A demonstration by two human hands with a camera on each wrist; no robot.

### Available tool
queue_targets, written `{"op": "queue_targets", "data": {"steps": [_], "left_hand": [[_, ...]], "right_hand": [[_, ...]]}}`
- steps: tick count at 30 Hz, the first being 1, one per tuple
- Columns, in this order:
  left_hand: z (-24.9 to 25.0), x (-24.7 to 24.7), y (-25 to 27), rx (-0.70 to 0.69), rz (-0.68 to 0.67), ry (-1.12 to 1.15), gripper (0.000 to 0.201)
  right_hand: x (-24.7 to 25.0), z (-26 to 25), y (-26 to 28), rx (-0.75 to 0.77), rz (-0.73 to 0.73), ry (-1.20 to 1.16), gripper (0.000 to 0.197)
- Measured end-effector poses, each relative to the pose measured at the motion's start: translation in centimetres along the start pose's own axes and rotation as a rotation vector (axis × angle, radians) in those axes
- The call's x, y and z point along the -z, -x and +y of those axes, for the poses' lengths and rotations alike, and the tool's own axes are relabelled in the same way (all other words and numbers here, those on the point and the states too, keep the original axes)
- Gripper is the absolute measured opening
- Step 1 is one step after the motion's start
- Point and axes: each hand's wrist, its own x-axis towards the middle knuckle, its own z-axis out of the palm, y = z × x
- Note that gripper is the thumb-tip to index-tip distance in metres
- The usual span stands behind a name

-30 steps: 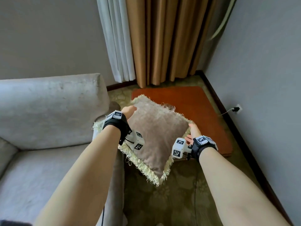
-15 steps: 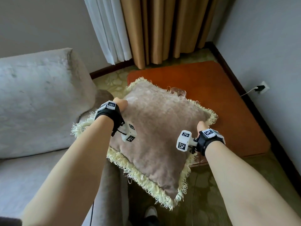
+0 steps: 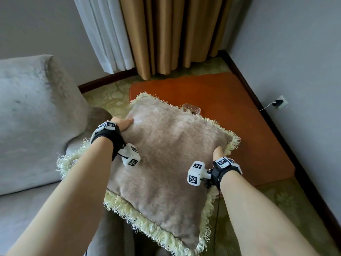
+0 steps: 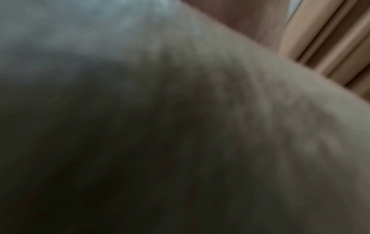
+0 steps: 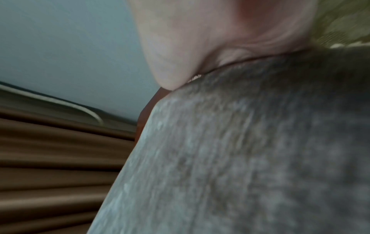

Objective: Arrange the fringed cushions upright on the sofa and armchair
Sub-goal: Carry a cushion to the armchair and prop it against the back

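A person holds a fringed cushion (image 3: 166, 154) in both hands, lifted in front of the body and turned so its corners point near, far, left and right. It is a brownish plush square with a pale shaggy fringe all round. It hangs over the rounded arm of the grey sofa (image 3: 33, 117) and over the near left part of the orange-brown table (image 3: 239, 111); whether its left corner rests on the sofa arm cannot be told from the head view.

The left hand (image 3: 122, 124) grips the cushion at its far left edge, the thumb lying on the top face and the fingers tucked beneath, out of sight. The right hand (image 3: 218, 154) grips the right edge just inside the fringe, thumb on top; in the right wrist view the thumb (image 5: 190, 47) presses into the plush, and the other fingers seem to be wrapped under the cushion, though no picture shows them. The left wrist view is filled with blurred cushion fabric (only a strip of curtain shows at its upper right).

A small clear glass object (image 3: 191, 109) sits on the table just beyond the cushion's far edge. Behind the table hang tan curtains (image 3: 175, 34) with a white sheer curtain (image 3: 103, 34) to their left. On the right wall a plug (image 3: 279, 102) sits in a socket.
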Motion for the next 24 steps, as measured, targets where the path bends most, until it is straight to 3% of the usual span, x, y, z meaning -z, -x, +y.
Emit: {"op": "queue_targets", "data": {"steps": [7, 15, 20, 24], "left_hand": [[0.4, 5.1, 5.4, -0.123, 0.050, 0.052, 0.044], [1.2, 19.1, 16.9, -0.226, 0.262, 0.196, 0.030], [-3.7, 27.7, 23.5, -0.226, 0.386, 0.306, 0.028], [-10.0, 33.7, 27.0, -0.210, 0.485, 0.386, 0.022]], "right_hand": [[2.8, -1.8, 5.5, 0.102, 0.133, -0.079, 0.073], [4.6, -7.3, 22.1, 0.263, 0.102, -0.110, 0.072], [2.8, -8.7, 32.5, 0.399, 0.037, -0.066, 0.072], [-1.4, -8.2, 39.2, 0.462, -0.067, -0.082, 0.073]]}}
